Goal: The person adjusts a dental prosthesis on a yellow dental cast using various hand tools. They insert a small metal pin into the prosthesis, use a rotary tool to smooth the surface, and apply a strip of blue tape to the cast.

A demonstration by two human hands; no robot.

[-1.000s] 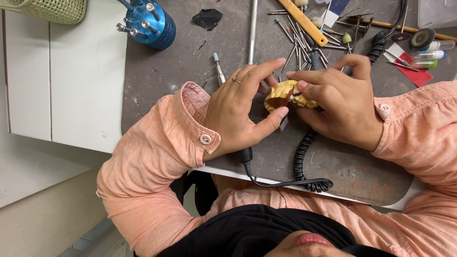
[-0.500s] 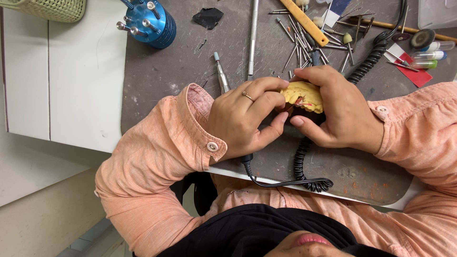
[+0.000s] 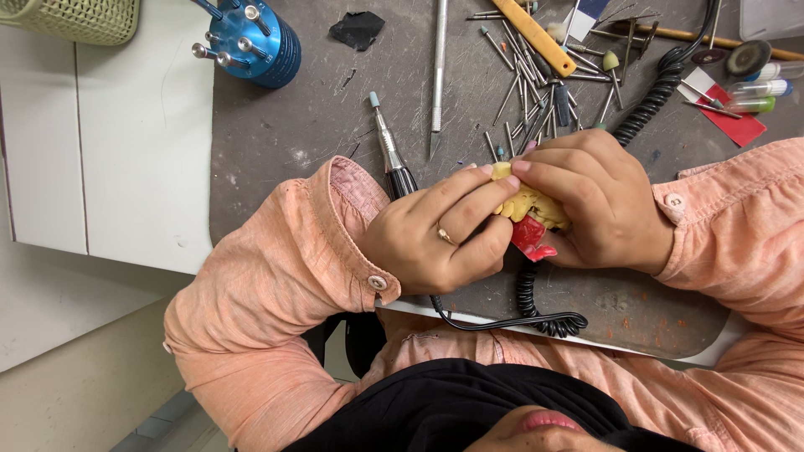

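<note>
left hand [image 3: 435,238] and right hand [image 3: 599,205] both closed around yellow and red dental model [image 3: 529,216] between fingertips, rotary handpiece [image 3: 388,151] just beyond left hand, scattered burs [image 3: 523,79] beyond right hand, blue bur stand [image 3: 255,33] well apart

I see my left hand [image 3: 435,234] and right hand [image 3: 599,201] meeting around a small model [image 3: 528,205] over the mat [image 3: 318,125]. A handpiece [image 3: 387,146] lies under my left hand. Loose tools [image 3: 528,75] lie beyond the hands; a bur stand [image 3: 255,38] sits far left.
</note>
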